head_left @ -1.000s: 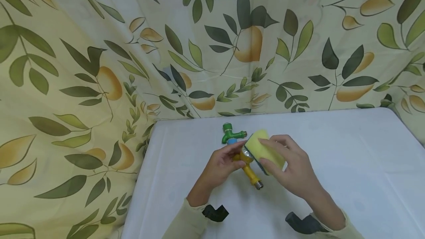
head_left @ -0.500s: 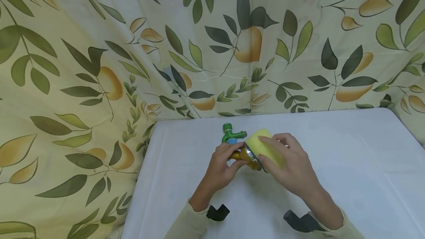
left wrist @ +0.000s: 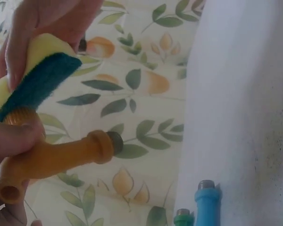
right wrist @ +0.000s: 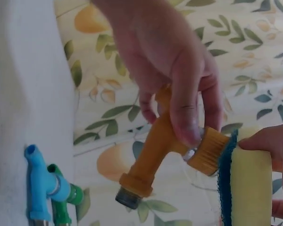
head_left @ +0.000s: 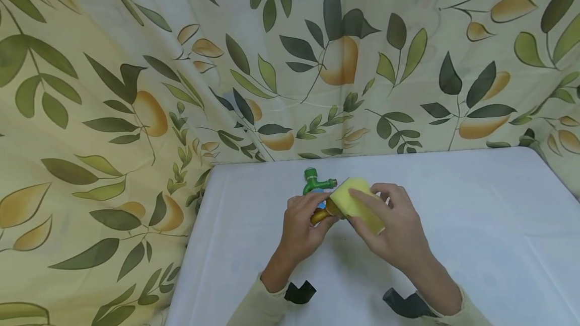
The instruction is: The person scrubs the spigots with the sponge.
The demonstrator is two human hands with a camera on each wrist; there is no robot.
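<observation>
My left hand grips a yellow-orange plastic tap by its body, thumb on one side and fingers on the other. The tap is held above the table, and its threaded metal end shows in both wrist views. In my right hand is a sponge, pinched between thumb and fingers, with yellow foam on one side. Its blue-green scouring pad touches the ribbed knob of the tap. From the head view, the sponge and left fingers hide much of the tap.
A green tap and a blue tap lie close together on the white table, just beyond the hands. Behind the table hangs a leaf-patterned curtain. Dark curved pieces sit at both wrists.
The yellow-orange tap has turned in my left hand, so its threaded end no longer points toward the lower right in the head view. The sponge has shifted slightly left, staying against the tap.
</observation>
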